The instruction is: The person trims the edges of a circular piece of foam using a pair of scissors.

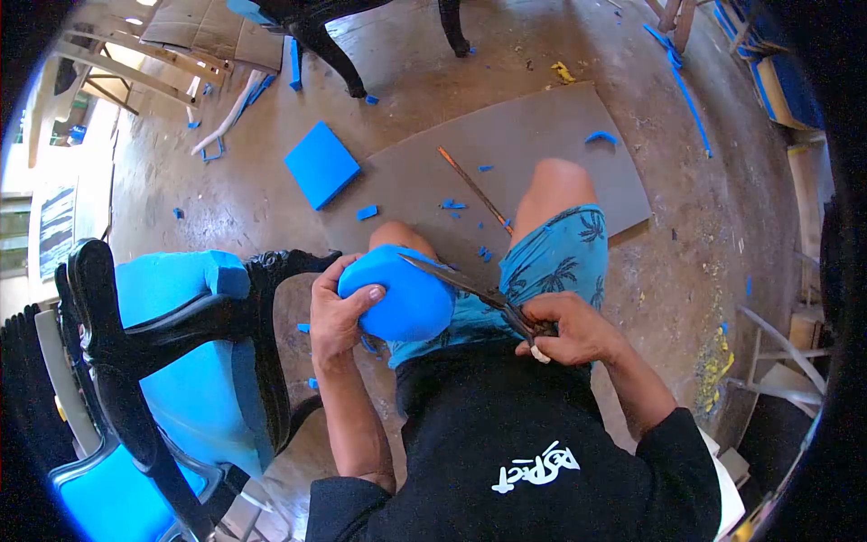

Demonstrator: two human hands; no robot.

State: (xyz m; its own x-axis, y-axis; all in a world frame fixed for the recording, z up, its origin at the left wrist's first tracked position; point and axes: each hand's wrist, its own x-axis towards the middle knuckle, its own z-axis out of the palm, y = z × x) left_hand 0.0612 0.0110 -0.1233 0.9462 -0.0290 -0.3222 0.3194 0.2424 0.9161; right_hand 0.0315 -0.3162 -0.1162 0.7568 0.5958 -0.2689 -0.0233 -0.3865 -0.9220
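Note:
My left hand (341, 307) grips a rounded piece of blue foam (406, 303) by its left edge, thumb on top. In my right hand (569, 330) is a pair of scissors (465, 285), fingers wrapped round the handles. The blades point left and lie over the upper right part of the foam; whether they are parted or touch the foam I cannot tell. Both hands are above my lap, over patterned blue shorts (551, 257).
A black carved chair (163, 343) with blue foam padding stands at my left. On the floor ahead lie a cardboard sheet (506, 126), a square blue foam block (321, 166), a thin stick (473, 185) and several foam scraps. Dark chair legs (330, 54) stand beyond.

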